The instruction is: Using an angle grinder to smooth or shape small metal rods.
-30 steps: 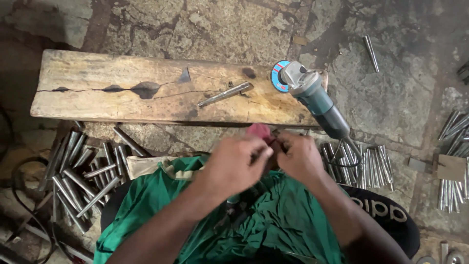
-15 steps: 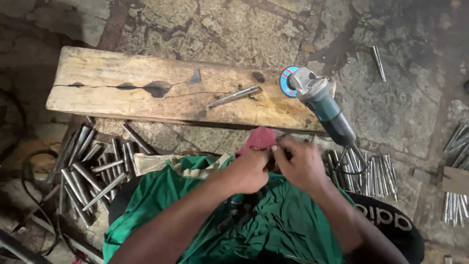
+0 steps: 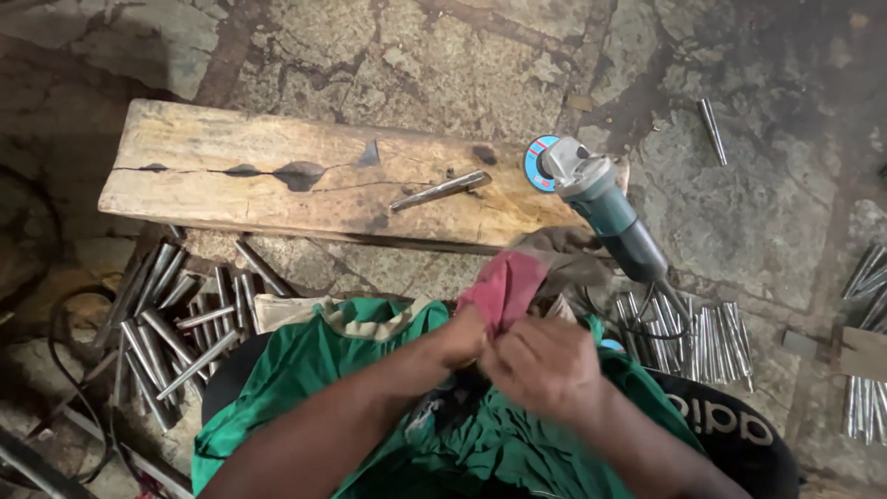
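Item: red cloth (image 3: 504, 288), lying bunched in your lap, just below the wooden plank (image 3: 231, 176). Your left hand (image 3: 462, 337) is pinching its lower edge, fingers closed on it; your right hand (image 3: 545, 365) is gripping it alongside, fingers curled together. Angle grinder (image 3: 601, 199) is resting on the plank's right end, metal rod (image 3: 439, 189) beside it.

Rod (image 3: 440, 190) on plank (image 3: 231, 176), grinder (image 3: 591, 194) at its right end, rod pile (image 3: 176, 314) before it

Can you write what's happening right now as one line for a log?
left hand: holds red cloth | right hand: on cloth too | angle grinder: lying on wooden plank | metal rods: on floor
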